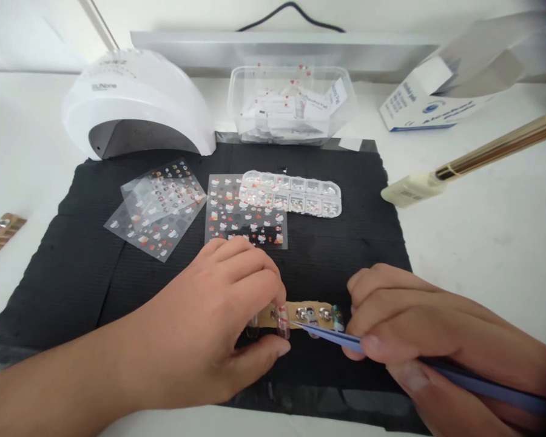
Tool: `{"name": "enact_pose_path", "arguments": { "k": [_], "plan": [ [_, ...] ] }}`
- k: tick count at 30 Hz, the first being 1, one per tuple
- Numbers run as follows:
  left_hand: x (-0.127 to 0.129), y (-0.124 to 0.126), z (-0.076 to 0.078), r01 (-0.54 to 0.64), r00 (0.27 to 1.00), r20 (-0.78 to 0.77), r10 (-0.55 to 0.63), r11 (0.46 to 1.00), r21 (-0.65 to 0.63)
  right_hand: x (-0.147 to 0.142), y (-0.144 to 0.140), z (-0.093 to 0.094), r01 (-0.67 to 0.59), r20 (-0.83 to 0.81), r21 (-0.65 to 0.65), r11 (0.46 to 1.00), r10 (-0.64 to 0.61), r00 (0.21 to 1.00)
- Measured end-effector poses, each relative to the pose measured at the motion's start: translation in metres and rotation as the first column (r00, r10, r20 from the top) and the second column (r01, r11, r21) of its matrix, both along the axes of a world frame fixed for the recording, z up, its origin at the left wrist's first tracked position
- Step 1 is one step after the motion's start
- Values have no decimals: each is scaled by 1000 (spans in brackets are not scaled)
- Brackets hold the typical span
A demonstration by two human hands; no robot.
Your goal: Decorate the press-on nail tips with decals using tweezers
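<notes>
My left hand pinches the left end of a tan strip that carries several false nails, holding it down on the black mat. My right hand grips blue tweezers, whose tip rests by a decorated nail near the strip's middle. A sticker sheet with small cartoon figures lies just beyond my left fingers.
Two more sticker sheets lie at the mat's left. A clear compartment box of gems sits behind. A white nail lamp, a clear tub of packets, an open blue-and-white box and a tan-handled tool stand around.
</notes>
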State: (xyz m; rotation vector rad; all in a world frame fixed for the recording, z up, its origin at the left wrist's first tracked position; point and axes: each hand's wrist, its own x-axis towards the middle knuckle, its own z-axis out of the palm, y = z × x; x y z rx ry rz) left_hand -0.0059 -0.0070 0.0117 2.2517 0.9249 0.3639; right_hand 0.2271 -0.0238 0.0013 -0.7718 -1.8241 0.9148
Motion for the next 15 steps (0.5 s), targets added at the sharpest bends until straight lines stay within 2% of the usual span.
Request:
{"name": "enact_pose_path", "arguments": {
  "k": [5,15],
  "plan": [
    [0,1,0,10,1000,-2,-10,1000,-3,2,5,4,-22,79,43,999,18,997],
    [0,-1,1,10,1000,-6,-10,1000,0,4,-1,-1,-31,60,-50,998,34,998]
  ]
}}
